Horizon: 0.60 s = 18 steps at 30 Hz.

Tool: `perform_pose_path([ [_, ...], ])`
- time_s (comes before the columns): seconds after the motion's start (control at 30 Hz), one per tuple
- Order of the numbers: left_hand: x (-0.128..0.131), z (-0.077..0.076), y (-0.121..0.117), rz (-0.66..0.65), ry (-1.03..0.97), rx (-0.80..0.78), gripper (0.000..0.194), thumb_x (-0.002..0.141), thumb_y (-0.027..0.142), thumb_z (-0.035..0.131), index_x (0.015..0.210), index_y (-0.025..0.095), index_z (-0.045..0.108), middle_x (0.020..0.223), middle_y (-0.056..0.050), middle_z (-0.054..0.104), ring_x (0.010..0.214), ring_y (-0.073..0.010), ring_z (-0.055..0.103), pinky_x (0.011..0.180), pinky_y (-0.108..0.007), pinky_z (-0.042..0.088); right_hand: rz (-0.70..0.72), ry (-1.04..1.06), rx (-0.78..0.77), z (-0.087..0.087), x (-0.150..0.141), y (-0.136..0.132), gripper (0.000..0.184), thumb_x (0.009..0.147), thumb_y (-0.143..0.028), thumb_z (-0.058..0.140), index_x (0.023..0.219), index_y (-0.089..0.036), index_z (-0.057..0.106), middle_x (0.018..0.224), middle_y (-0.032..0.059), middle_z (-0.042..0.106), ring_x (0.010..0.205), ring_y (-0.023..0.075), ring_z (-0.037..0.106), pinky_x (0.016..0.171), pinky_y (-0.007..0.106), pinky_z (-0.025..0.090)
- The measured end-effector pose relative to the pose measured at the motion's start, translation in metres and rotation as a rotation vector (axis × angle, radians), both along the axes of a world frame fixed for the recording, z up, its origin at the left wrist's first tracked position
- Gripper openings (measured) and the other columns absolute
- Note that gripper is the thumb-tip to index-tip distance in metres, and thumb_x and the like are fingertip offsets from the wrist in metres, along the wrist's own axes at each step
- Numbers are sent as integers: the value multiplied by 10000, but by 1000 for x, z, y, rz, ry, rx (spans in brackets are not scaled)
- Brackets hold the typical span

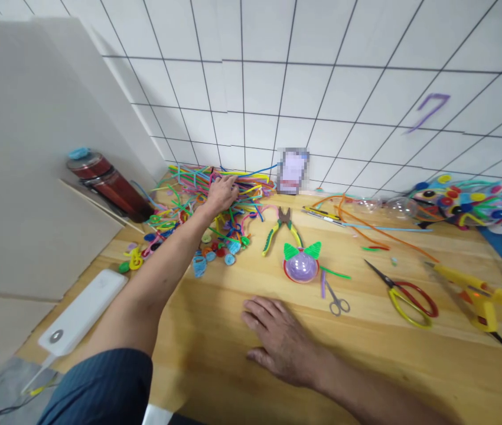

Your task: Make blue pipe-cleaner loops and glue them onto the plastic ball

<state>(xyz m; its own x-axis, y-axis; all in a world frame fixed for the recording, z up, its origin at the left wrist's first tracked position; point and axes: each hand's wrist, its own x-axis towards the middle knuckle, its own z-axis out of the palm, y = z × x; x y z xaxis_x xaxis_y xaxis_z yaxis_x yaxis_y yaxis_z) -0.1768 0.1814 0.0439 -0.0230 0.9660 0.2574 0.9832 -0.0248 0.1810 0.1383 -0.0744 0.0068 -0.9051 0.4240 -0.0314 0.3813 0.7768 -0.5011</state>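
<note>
My left hand (pixel 223 193) reaches to the back of the table. Its fingers are apart and bent over a heap of coloured pipe cleaners (pixel 189 177); I see nothing clearly gripped in them. Flat on the wood rests my right hand (pixel 280 342), fingers loosely stretched and holding nothing. Beyond it sits a clear dome (pixel 302 267) with purple inside, a red rim and two green ear shapes (pixel 308 251). A green pipe cleaner piece (pixel 337 273) and a purple one (pixel 323 284) lie beside the dome, near small scissors (pixel 337 301).
Pliers (pixel 284 221) lie behind the dome. To the right are large scissors (pixel 404 298), a yellow glue gun (pixel 476 292) with a cord, and a colourful decorated object (pixel 463 203). A phone (pixel 293 171) leans on the tiled wall. At left are a bottle (pixel 109 183) and a white power bank (pixel 82 310).
</note>
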Motion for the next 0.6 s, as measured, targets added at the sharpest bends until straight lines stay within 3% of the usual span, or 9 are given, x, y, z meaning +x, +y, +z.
perform_pose_path([
  [0.2,4,7,10,30,59,-49,471,1080,338,350,1242,219,776,1261,-169,779,1270,-398,621,1089,-564,426,4,-21,11,-1,0,1,700,1053,-593,573,1591,-156,475,1683,164,486,1591,317,373,1314,495,321],
  [0.3,8,8,18,12,76,-71,487,1062,277,350,1344,228,744,1329,-168,753,1278,-379,637,1119,-553,409,6,-25,15,-2,1,1,700,1056,-605,560,1588,-157,479,1678,165,492,1594,307,370,1315,487,317],
  [0.47,14,6,26,-38,84,-107,601,1020,183,393,1598,247,544,1494,-188,623,1245,-365,681,1076,-495,475,4,-25,7,-1,0,1,684,1062,-592,552,1581,-151,490,1673,177,496,1593,309,370,1310,495,318],
  [0.6,16,2,29,-47,71,-111,615,1024,219,431,1636,245,480,1503,-211,559,1211,-389,695,1004,-483,531,-5,-16,-10,4,-1,1,667,1051,-573,589,1563,-154,511,1657,183,516,1587,302,382,1306,485,320],
])
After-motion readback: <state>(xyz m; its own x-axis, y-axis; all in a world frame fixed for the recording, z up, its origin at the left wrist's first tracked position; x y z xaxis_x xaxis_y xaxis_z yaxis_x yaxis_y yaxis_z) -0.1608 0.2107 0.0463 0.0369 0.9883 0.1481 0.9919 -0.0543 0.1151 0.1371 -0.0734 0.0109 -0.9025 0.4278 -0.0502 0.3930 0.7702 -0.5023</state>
